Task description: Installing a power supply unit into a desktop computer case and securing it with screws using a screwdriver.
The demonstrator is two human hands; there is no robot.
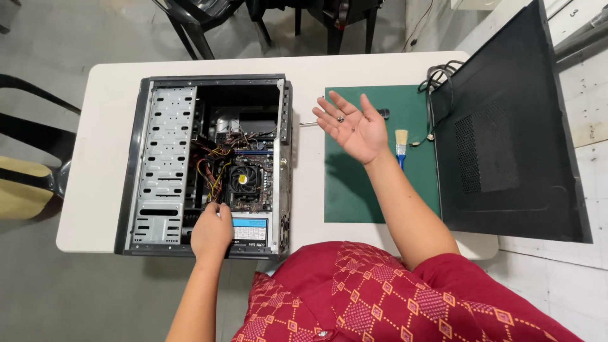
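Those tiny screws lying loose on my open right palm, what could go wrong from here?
1. The screws lie loose on the flat right hand; a tilt could roll them off onto the green mat or floor.
2. The left hand reaches into the open computer case near the wires and could snag them.

2 small dark screws [346,122] loose on the upturned right palm

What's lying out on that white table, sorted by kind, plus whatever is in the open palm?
Open grey computer case: 1
Green work mat: 1
Black side panel: 1
Small blue-handled brush: 1
Small metal screws in right hand: 2
Total: 6
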